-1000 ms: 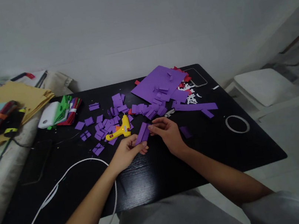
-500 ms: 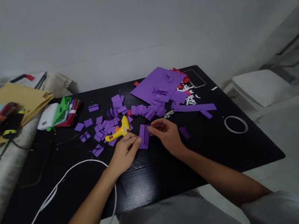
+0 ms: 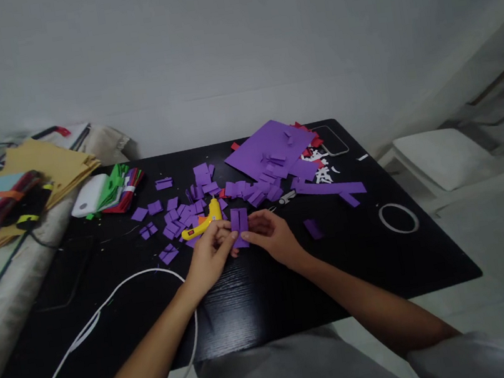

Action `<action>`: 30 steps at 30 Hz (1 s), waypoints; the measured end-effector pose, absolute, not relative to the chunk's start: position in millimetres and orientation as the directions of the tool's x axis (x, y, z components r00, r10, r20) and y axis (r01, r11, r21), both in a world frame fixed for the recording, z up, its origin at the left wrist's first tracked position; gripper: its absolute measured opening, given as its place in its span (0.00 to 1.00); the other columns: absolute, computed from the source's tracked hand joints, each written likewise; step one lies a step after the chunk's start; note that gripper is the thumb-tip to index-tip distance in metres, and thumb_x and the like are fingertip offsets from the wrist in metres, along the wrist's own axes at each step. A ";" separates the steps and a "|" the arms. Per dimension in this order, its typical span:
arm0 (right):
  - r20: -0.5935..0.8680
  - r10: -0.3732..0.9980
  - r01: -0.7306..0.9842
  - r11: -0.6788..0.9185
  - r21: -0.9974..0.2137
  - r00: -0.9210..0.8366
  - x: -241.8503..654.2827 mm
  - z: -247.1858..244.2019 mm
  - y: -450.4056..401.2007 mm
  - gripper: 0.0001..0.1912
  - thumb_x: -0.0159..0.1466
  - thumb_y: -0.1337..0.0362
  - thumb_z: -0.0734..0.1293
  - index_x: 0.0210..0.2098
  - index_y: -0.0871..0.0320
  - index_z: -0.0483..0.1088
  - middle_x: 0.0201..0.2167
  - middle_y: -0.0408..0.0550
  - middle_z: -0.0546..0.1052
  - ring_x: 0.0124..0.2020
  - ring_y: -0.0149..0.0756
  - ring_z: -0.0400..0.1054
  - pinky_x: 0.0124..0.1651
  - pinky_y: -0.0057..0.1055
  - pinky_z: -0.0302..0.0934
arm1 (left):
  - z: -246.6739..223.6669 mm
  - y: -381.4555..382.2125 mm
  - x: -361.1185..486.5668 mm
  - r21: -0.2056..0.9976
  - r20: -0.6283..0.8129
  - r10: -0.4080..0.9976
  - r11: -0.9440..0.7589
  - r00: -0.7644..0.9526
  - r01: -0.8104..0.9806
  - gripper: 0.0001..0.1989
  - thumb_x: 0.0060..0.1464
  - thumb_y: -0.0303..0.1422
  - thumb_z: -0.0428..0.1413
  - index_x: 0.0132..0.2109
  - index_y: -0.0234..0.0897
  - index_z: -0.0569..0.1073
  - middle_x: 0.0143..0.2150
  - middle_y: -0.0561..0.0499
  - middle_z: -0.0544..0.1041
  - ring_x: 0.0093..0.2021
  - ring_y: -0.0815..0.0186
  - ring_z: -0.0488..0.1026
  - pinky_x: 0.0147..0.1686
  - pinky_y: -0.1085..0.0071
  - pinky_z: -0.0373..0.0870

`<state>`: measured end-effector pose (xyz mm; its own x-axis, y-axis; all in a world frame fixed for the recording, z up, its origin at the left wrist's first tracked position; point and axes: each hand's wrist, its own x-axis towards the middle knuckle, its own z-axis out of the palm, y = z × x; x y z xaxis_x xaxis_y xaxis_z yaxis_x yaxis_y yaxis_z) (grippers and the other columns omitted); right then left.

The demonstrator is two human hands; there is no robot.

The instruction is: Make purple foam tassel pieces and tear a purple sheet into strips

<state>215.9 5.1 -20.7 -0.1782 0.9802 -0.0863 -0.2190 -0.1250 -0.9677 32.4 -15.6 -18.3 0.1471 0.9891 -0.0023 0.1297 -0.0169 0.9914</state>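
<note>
Pinching a folded purple strip point(image 3: 239, 221) from both sides over the black counter point(image 3: 236, 308).
Pressing its left edge between thumb and fingers of the left hand point(image 3: 209, 255), its right edge between those of the right hand point(image 3: 277, 239). With a yellow glue gun point(image 3: 214, 211) just beyond the left hand, among small purple pieces point(image 3: 173, 226), a large purple sheet point(image 3: 255, 145) farther back, and red cloth point(image 3: 126, 201) inside a white band point(image 3: 129, 188) at left.

I note a black table point(image 3: 269, 303) carrying: yellow glue gun point(image 3: 204, 224); small purple pieces point(image 3: 170, 229) beside it; large purple sheet point(image 3: 253, 151) and white scraps point(image 3: 323, 175) beyond it to the right.
</note>
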 end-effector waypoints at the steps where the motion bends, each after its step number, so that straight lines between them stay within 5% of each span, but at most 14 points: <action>1: -0.091 0.972 -0.209 -0.137 -0.968 -0.215 215.5 -20.3 4.3 0.21 0.50 0.60 0.80 0.40 0.56 0.72 0.34 0.43 0.81 0.37 0.35 0.78 0.47 0.35 0.73 | -18.2 -15.3 33.6 0.997 -0.005 0.992 -0.005 0.124 0.083 0.15 0.62 0.42 0.60 0.49 0.39 0.67 0.29 0.59 0.72 0.26 0.70 0.74 0.32 0.72 0.74; 8: -0.099 0.966 -0.222 -0.154 -0.963 -0.238 214.8 -21.9 2.8 0.23 0.49 0.61 0.81 0.41 0.55 0.71 0.32 0.42 0.80 0.35 0.34 0.77 0.45 0.33 0.73 | -16.3 -16.1 36.6 1.000 0.024 0.999 -0.023 0.041 -0.007 0.15 0.61 0.39 0.62 0.45 0.40 0.63 0.26 0.61 0.74 0.24 0.72 0.75 0.30 0.76 0.72; 16: -0.135 0.968 -0.237 -0.185 -0.954 -0.212 216.8 -23.2 4.0 0.21 0.48 0.62 0.81 0.38 0.56 0.72 0.30 0.40 0.79 0.31 0.33 0.76 0.41 0.35 0.75 | -17.2 -14.4 36.1 0.999 -0.038 0.999 0.038 0.008 0.010 0.20 0.57 0.42 0.65 0.50 0.37 0.70 0.29 0.56 0.78 0.27 0.70 0.76 0.32 0.73 0.76; 23: -0.120 0.966 -0.190 -0.165 -0.968 -0.227 217.5 -25.3 5.3 0.18 0.49 0.60 0.81 0.35 0.56 0.75 0.32 0.44 0.81 0.35 0.36 0.77 0.45 0.36 0.74 | -15.4 -12.4 34.2 0.998 -0.024 0.999 0.021 0.037 0.063 0.14 0.56 0.43 0.65 0.37 0.37 0.76 0.30 0.55 0.76 0.30 0.69 0.73 0.32 0.74 0.72; 30: -0.140 0.956 -0.213 -0.197 -0.957 -0.257 215.9 -27.8 4.7 0.16 0.49 0.58 0.81 0.34 0.57 0.77 0.31 0.43 0.81 0.31 0.33 0.75 0.40 0.34 0.74 | -7.8 -10.1 33.8 0.997 -0.001 0.999 -0.002 0.040 0.078 0.14 0.52 0.43 0.67 0.35 0.37 0.78 0.27 0.55 0.75 0.29 0.69 0.72 0.32 0.74 0.69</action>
<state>215.9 4.7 -27.8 -0.2570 0.9562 -0.1401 -0.2129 -0.1974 -0.9569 33.8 -10.1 -7.8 0.0399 0.9992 -0.0008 0.0780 -0.0023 0.9969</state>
